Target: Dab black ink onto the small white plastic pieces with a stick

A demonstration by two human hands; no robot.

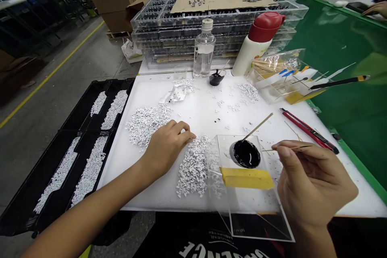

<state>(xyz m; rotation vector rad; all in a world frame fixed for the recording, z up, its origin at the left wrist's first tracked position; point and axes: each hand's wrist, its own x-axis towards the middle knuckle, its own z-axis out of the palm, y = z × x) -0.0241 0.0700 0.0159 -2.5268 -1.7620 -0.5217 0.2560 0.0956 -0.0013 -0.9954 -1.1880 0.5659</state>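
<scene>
White lettering [223, 249] on the black shirt [157, 238] stays unreadable

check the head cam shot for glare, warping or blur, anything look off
In the head view, wide-angle distortion bows the white work table toward the frame edges; glare streaks the green mat and the clear acrylic stand; the right hand looks fairly sharp, without obvious blur.

Stacked clear plastic trays [178, 36] stand behind a water bottle [204, 48] and a red-capped white flask [256, 48], with a red utility knife [308, 130] lying off to the right.
</scene>
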